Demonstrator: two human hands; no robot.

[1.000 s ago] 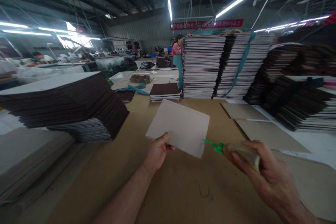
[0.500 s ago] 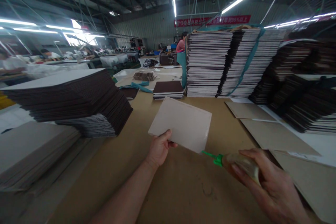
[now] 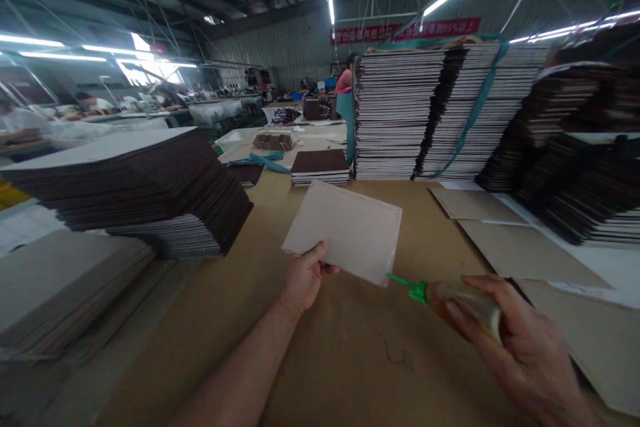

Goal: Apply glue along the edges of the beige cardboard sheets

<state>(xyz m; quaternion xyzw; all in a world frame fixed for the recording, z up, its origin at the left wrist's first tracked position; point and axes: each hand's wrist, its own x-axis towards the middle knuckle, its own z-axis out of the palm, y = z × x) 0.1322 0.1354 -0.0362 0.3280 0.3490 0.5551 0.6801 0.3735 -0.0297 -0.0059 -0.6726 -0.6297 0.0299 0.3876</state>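
In front of the left side of a tall strapped stack (image 3: 395,117), a worker's left hand (image 3: 306,278) holds a pale panel (image 3: 345,230) that appears raised above the brown work table (image 3: 240,333). The thumb presses on the upper face while the fingers curl beneath the near edge, a grip that probably leaves the panel's right edge free for a green nozzle (image 3: 401,280). In front of the strapped stack's right side, the right hand (image 3: 527,347) has its fingers wrapped around a squeeze bottle (image 3: 465,302), tipped on its side, perhaps to let its contents run forward. The nozzle aims at the panel's near right corner (whether its tip touches cannot be told). The left forearm reaches up from the bottom of the view, wrist nearly straight; the right hand comes in from the lower right, its back toward the camera. A teal strap (image 3: 480,103) binds the stack, presumably against slipping. Well to the stack's left stands a dark-edged pile (image 3: 165,183); just beside its left end sits a small brown pile (image 3: 320,163), seemingly set back to keep working room.
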